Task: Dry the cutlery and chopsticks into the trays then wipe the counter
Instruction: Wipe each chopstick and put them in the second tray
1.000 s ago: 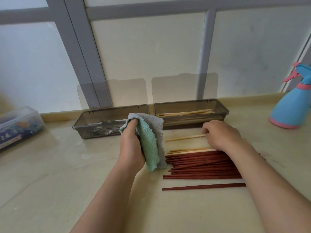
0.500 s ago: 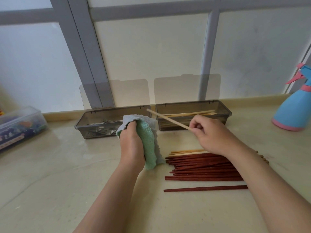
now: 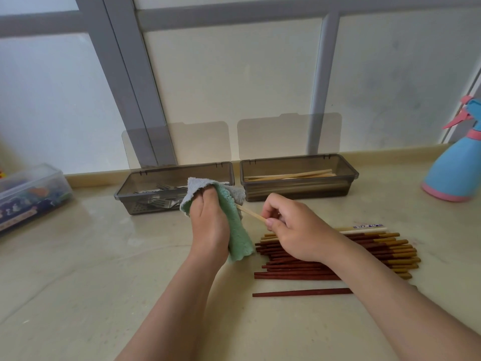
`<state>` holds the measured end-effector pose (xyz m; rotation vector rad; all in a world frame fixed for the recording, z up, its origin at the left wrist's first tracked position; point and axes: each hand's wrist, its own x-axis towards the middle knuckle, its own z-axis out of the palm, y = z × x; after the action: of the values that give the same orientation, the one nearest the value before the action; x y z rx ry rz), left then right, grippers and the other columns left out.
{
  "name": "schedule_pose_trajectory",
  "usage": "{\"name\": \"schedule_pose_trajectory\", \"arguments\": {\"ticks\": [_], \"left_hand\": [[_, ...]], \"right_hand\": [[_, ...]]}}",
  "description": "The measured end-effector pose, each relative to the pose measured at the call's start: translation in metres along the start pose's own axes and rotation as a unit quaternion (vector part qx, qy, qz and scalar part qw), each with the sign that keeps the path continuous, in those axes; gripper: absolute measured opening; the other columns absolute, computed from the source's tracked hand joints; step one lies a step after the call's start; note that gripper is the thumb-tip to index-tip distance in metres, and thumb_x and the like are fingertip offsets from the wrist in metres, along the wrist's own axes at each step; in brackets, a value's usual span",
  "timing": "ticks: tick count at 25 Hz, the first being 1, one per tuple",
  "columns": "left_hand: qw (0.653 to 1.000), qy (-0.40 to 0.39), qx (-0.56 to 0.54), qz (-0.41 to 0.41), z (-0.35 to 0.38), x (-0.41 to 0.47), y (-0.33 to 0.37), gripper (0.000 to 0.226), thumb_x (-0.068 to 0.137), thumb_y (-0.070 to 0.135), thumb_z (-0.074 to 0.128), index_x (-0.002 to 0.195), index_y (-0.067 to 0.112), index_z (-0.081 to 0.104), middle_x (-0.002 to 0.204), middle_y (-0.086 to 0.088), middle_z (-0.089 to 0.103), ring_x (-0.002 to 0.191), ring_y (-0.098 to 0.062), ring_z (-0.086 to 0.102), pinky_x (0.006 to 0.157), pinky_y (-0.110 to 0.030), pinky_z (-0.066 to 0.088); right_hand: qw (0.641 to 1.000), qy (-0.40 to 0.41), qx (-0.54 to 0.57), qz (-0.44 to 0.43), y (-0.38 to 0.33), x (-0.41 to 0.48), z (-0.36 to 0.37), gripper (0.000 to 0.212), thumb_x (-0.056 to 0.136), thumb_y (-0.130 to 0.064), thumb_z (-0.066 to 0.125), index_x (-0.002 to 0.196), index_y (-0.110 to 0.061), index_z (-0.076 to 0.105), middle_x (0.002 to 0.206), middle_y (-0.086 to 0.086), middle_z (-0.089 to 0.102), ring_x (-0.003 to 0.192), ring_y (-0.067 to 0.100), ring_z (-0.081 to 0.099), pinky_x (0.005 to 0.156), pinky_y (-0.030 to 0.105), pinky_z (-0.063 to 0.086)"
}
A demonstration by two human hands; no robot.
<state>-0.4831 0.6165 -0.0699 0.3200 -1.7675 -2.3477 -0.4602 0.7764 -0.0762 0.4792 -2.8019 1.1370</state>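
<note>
While the left hand (image 3: pixel 208 225) grips a green-and-grey cloth (image 3: pixel 240 241) bunched around one end of a pale wooden chopstick (image 3: pixel 251 214), the right hand (image 3: pixel 294 230) pinches the stick's other end between thumb and curled fingers; both hands are just in front of the smoky-grey chopstick tray (image 3: pixel 296 194), above the beige counter (image 3: pixel 78 282). Inside that tray lie several more pale chopsticks (image 3: pixel 289 175), lengthwise; its clear lid (image 3: pixel 289 134) stands upright behind it against the frosted window. Just beside the chopstick tray, on its left, is a matching cutlery tray (image 3: pixel 182 168) holding metal forks (image 3: pixel 161 201), partly hidden by the cloth. In front of the chopstick tray, under the right wrist, a heap of dark red chopsticks (image 3: pixel 286 276) lies on the counter, with a few pale ones along the edge of the heap nearest the tray; a single dark red chopstick (image 3: pixel 299 292) lies apart on the heap's far side from the tray. Well to the right of the chopstick tray stands a blue and pink spray bottle (image 3: pixel 453 173); far to its left, beyond the cutlery tray, sits a clear plastic box (image 3: pixel 31 194), its contents too blurred to tell.
</note>
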Motion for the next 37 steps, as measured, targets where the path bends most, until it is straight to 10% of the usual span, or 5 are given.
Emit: {"name": "schedule_pose_trajectory", "arguments": {"ticks": [10,17,24,30,37], "left_hand": [[0.981,-0.1,0.133,0.1,0.008,-0.009,-0.015,0.044,0.106,0.023,0.032,0.094,0.006,0.07,0.09,-0.013,0.073,0.084,-0.025,0.07,0.076,-0.038,0.056],[0.994,0.003,0.065,0.086,0.004,0.007,-0.007,0.037,0.106,0.023,0.034,0.096,0.005,0.065,0.074,0.002,0.07,0.066,-0.014,0.059,0.069,-0.036,0.048],[0.97,-0.126,0.181,0.103,0.007,-0.009,-0.016,0.04,0.106,0.024,0.035,0.079,0.002,0.055,0.066,-0.008,0.054,0.061,-0.019,0.053,0.059,-0.041,0.046],[0.926,-0.291,0.229,0.07,0.001,-0.019,-0.002,0.04,0.107,0.023,0.039,0.076,0.012,0.062,0.063,0.012,0.067,0.062,-0.002,0.063,0.061,-0.013,0.048],[0.872,-0.404,0.273,0.041,0.004,-0.021,-0.007,0.04,0.104,0.026,0.043,0.071,0.006,0.05,0.063,-0.001,0.052,0.061,-0.014,0.051,0.065,-0.029,0.043]], "right_hand": [[0.993,0.032,0.113,-0.008,-0.013,0.006,0.014,0.013,0.1,-0.015,0.055,0.089,-0.021,0.053,0.084,0.005,0.063,0.062,0.016,0.053,0.06,0.037,0.046],[0.993,-0.066,0.068,0.065,-0.007,-0.001,-0.011,0.017,0.103,-0.022,0.053,0.094,-0.019,0.067,0.07,-0.001,0.067,0.053,0.007,0.057,0.05,0.021,0.046],[0.986,-0.04,0.141,0.078,-0.01,0.001,0.004,0.02,0.104,-0.021,0.053,0.09,-0.009,0.061,0.068,0.006,0.069,0.045,0.012,0.057,0.044,0.027,0.044],[0.943,0.128,0.293,0.091,-0.002,0.008,-0.01,0.02,0.101,-0.017,0.057,0.091,-0.003,0.068,0.075,0.01,0.062,0.06,0.025,0.057,0.042,0.029,0.04],[0.903,0.159,0.371,0.147,-0.002,0.013,-0.006,0.022,0.096,-0.011,0.06,0.079,-0.003,0.07,0.063,0.004,0.053,0.053,0.014,0.044,0.044,0.024,0.028]]}}
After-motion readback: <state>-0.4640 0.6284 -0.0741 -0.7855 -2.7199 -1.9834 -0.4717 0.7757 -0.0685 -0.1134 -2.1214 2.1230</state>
